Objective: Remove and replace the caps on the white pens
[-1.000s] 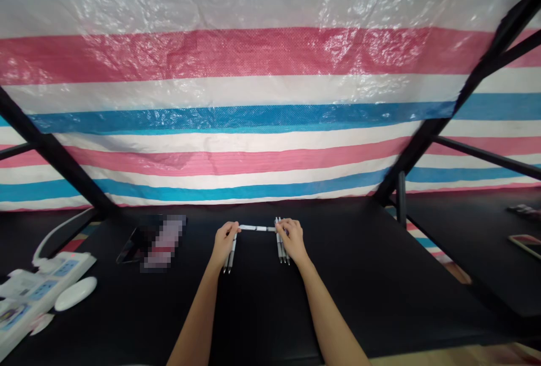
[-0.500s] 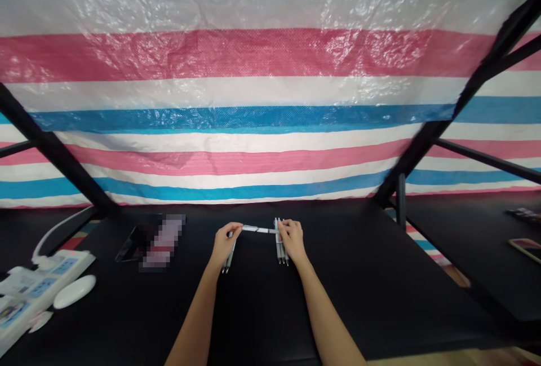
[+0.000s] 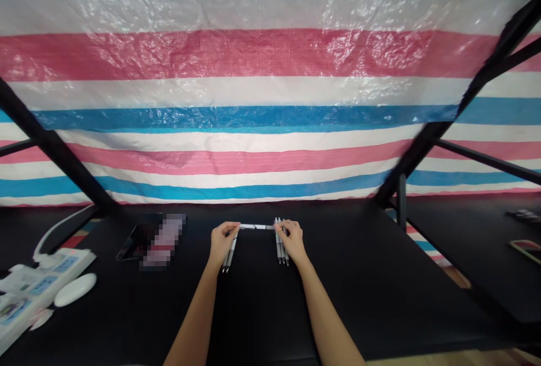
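Observation:
A white pen (image 3: 256, 226) lies crosswise between my two hands, pinched at either end. My left hand (image 3: 222, 242) is closed on its left end, fingertips together. At its grey right end, the fingers of my right hand (image 3: 291, 237) are closed on it. Beneath my left hand, a pair of white-and-grey pens (image 3: 229, 257) points toward me on the black table. Several similar pens (image 3: 282, 253) lie side by side under my right hand, tips toward me; my fingers hide part of them.
On the left are a white power strip (image 3: 38, 292) with plugs, a white oval object (image 3: 75, 290) and a dark phone (image 3: 134, 243) beside a blurred patch. Black frame bars (image 3: 416, 154) slant up at both sides. A striped plastic sheet (image 3: 236, 157) hangs behind the table (image 3: 262, 309).
The pen between my hands has turned closer to level and shifted slightly left. My left hand has moved a little left, showing more of the pens below it.

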Available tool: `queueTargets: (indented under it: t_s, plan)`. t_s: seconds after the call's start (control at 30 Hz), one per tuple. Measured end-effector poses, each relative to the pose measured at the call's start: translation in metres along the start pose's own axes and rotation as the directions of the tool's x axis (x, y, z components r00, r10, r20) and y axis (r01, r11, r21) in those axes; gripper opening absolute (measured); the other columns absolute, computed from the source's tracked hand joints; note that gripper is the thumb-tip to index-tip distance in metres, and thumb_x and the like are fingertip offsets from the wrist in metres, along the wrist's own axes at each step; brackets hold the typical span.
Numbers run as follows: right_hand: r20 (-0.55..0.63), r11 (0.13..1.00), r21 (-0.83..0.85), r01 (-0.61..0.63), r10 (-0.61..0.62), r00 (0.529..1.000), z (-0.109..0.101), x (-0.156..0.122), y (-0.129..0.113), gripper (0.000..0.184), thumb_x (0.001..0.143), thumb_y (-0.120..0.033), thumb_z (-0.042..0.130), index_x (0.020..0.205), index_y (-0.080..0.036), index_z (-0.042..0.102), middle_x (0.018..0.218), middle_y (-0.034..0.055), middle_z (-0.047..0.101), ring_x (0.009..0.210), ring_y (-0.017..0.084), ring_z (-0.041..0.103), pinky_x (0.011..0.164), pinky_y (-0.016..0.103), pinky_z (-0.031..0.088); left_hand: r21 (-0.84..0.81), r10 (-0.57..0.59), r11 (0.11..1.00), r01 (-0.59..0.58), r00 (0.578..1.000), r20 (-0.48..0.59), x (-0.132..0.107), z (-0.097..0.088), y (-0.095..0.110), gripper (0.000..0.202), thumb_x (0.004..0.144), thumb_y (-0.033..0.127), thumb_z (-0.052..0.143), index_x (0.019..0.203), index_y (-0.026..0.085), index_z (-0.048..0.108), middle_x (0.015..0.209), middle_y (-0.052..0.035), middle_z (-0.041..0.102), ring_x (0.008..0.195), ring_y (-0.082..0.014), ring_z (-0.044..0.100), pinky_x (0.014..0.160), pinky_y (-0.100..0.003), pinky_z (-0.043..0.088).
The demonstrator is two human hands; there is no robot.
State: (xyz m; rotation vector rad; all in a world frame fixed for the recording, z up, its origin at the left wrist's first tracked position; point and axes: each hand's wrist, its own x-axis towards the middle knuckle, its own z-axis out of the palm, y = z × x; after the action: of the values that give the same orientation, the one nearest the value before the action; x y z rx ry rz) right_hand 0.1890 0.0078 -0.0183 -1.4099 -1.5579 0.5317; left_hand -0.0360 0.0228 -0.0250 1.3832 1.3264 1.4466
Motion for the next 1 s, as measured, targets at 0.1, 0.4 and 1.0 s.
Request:
queueTargets:
  t_s: [0.1,0.4,1.0]
  plan:
    - [0.021,0.996,0.084,0.011,-0.013,1.0,-0.0001,-0.0011,0.0025,0.03,0.071,-0.034,0.064,0.1,-0.026,0.065,0.085,0.0032,0.067,0.088,0.024,0.056,0.089,0.04,0.037,-0.046,-0.027,0.999,0.026,0.999,-0.026,0.0008,-0.0007,-0.0005,0.029,0.061,0.039,0.07,0.075,0.014,0.069,0.079,-0.0095,0.073,0.076,-0.0221,0.068,0.073,-0.034,0.052]
    - [-0.006,0.978,0.21,0.007,-0.006,1.0,-0.001,0.0002,0.0068,0.017,0.069,-0.029,0.064,0.084,-0.023,0.07,0.084,0.0065,0.066,0.085,0.024,0.06,0.085,0.039,0.044,-0.067,-0.037,0.997,0.034,0.998,-0.048,0.0012,-0.0019,-0.001,0.029,0.059,0.039,0.072,0.074,0.014,0.069,0.08,-0.0097,0.073,0.078,-0.0229,0.068,0.077,-0.037,0.053]
    - [-0.016,0.998,0.053,0.044,-0.043,0.999,0.0008,0.0013,0.006,0.037,0.083,-0.046,0.05,0.058,-0.023,0.064,0.08,0.0033,0.066,0.084,0.02,0.056,0.083,0.034,0.036,-0.062,-0.043,0.997,0.042,0.999,-0.015,0.0,-0.0011,0.0031,0.028,0.06,0.038,0.072,0.075,0.015,0.07,0.082,-0.0101,0.073,0.077,-0.0221,0.068,0.074,-0.034,0.053]
